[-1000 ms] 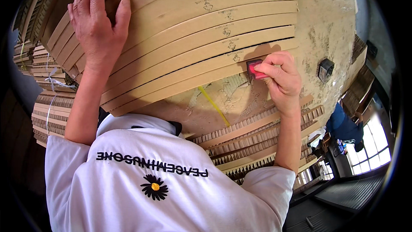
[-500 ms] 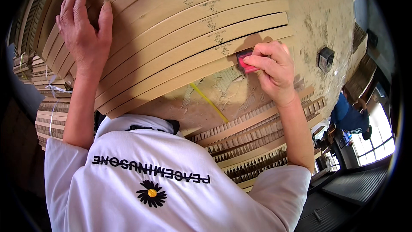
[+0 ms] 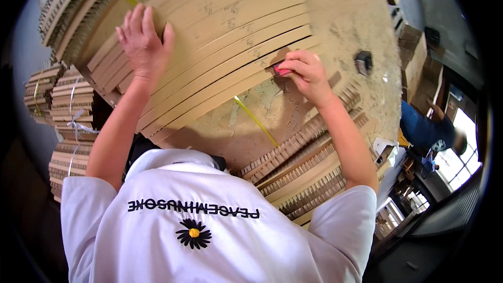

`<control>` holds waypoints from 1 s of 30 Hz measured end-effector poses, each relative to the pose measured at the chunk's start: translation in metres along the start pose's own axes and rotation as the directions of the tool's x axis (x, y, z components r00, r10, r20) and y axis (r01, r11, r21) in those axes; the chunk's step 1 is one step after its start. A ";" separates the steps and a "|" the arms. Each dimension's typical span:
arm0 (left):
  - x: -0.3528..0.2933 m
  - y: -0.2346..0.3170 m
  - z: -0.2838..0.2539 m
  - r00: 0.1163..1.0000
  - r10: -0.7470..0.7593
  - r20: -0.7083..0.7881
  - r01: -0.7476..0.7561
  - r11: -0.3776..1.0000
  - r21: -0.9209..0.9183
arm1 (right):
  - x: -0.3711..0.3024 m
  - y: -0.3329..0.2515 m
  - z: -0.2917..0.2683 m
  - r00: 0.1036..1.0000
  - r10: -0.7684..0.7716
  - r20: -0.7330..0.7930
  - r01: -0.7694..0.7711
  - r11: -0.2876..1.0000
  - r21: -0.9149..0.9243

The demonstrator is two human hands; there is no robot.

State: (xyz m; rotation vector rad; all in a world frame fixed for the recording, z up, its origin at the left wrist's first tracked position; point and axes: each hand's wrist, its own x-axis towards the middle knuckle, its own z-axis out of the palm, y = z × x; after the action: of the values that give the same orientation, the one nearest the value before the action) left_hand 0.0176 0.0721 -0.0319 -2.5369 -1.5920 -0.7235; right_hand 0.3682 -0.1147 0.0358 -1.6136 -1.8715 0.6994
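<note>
In my right hand (image 3: 309, 76) is a small red stamp (image 3: 283, 69), pinched between thumb and fingers. It is down at the nearest of the flat cardboard strips (image 3: 220, 68), close to the strip's upper edge. Small dark printed marks run in a row across several strips, just left of the stamp. My left hand (image 3: 142, 39) is open, fingers spread, laid on the left part of the strips. Whether the stamp's face touches the cardboard is hidden.
A black box-shaped object (image 3: 363, 62) stands on the worn tabletop (image 3: 335, 26). A yellow strap (image 3: 255, 120) lies near me. Ridged cardboard pieces (image 3: 309, 147) sit below my right arm, with tied bundles (image 3: 73, 99) at left. Another person (image 3: 427, 128) is at far right.
The whole view has shifted and tilted. My right hand still holds the stamp at the nearest strip. My left hand is still spread over the left part of the strips.
</note>
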 end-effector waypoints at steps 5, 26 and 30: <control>0.008 0.005 -0.002 0.996 -0.074 0.040 0.073 0.997 0.015 | 0.006 -0.081 -0.028 0.756 0.488 -0.436 -0.150 0.777 0.611; 0.073 -0.113 -0.044 0.068 0.430 0.900 0.868 0.420 -0.266 | -0.051 -0.172 0.230 0.434 0.849 -0.303 0.523 0.037 0.851; 0.071 -0.127 -0.039 0.048 0.681 0.731 0.948 0.199 -0.248 | -0.005 -0.174 0.231 0.435 0.856 -0.280 0.556 -0.010 0.831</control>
State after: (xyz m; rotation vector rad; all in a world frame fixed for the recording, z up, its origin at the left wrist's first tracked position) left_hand -0.0811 0.1793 0.0078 -4.4502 -2.3933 1.5066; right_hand 0.0839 -0.1486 -0.0042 -0.7054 0.1640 0.7295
